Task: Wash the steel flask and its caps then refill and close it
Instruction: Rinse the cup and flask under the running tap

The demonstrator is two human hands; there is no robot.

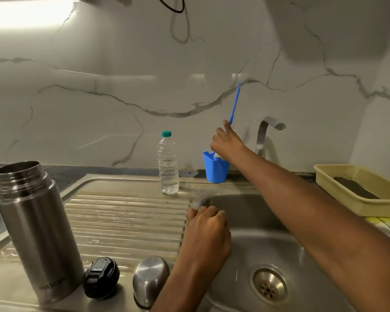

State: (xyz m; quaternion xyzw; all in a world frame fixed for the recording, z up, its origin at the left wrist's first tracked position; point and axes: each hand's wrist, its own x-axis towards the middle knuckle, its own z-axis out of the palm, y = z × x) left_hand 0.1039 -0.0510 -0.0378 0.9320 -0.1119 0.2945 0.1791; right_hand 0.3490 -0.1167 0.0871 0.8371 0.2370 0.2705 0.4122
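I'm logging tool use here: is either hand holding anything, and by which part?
The right hand grips the blue bottle brush low on its handle, bristles in the blue cup. The left hand holds nothing.

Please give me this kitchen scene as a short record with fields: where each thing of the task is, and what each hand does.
flask: steel flask upright, open, on the draining board
caps: black inner cap and steel outer cap beside the flask's base
right hand: right hand grips the blue bottle brush, bristles in the blue cup
left hand: left hand rests curled on the sink edge, holding nothing visible
water: plastic bottle, capped; tap shows no flow
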